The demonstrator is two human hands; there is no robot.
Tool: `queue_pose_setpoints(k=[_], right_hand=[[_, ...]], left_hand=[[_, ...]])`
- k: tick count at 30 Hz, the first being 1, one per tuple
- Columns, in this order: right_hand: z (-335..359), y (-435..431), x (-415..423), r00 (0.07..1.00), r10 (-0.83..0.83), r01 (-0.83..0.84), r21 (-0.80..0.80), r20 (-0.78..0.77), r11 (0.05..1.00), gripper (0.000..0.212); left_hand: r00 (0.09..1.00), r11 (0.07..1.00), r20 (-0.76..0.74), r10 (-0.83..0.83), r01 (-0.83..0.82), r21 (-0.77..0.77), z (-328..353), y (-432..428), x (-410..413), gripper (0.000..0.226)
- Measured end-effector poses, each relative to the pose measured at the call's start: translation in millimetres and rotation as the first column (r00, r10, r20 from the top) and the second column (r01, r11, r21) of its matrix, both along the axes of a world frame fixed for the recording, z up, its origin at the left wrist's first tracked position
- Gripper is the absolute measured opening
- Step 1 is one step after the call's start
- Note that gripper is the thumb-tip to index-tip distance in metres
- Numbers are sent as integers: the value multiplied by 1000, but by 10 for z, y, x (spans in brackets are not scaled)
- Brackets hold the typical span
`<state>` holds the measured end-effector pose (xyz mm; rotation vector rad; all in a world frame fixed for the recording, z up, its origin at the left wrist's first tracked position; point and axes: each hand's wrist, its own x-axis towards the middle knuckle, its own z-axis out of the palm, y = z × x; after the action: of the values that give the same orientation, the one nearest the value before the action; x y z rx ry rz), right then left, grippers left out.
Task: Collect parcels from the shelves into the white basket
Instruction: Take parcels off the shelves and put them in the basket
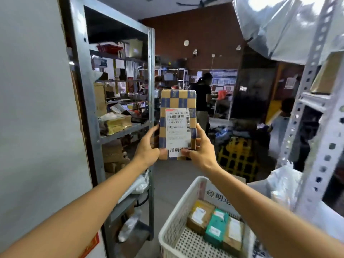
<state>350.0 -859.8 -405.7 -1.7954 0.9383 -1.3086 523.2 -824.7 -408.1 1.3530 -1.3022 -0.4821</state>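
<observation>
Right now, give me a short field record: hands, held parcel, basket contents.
left hand: grips checked parcel, lower left edge
right hand: grips its lower right edge
checked parcel: upright, label facing camera
white basket: below the hands, to the right
visible in basket: far brown box, teal box, near brown box, in a row

We stand in a dim storeroom with a reddish-brown back wall (204, 34) and a grey floor (167, 183). A ceiling fan (199, 2) hangs overhead. A grey metal shelving rack (151, 71) rises at our left beside a pale panel (33, 90); a white perforated upright (316, 108) stands at right. A yellow crate (237, 146) sits on the floor ahead.
</observation>
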Motion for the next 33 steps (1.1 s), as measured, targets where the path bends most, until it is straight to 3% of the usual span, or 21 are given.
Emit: queue_pose_setpoints(k=[10,20,25,28,33], right_hand=[[-604,-936,-52,974,-184,194,64,-131,979,99],[-1691,-1780,-440,934,-304,349,292,-189,891,91],[-2377,-2012,-593,929,-330,370,471,-167,801,88],[-2826,-2092,-610,918,-356,383,612,-173,692,84],[-3560,-2164,-678,909,-344,400,730,-236,554,63]], left_hand=[[980,973,-49,-191,195,124,-686,-1222,4,87],[930,866,-159,-330,366,342,-1621,-2203,-445,85],[893,775,-253,-372,448,445,-2275,-2522,-617,79],[879,713,-303,-368,476,515,-2788,-2674,-649,78],[840,506,-380,-387,539,674,-3599,-2862,-653,81]])
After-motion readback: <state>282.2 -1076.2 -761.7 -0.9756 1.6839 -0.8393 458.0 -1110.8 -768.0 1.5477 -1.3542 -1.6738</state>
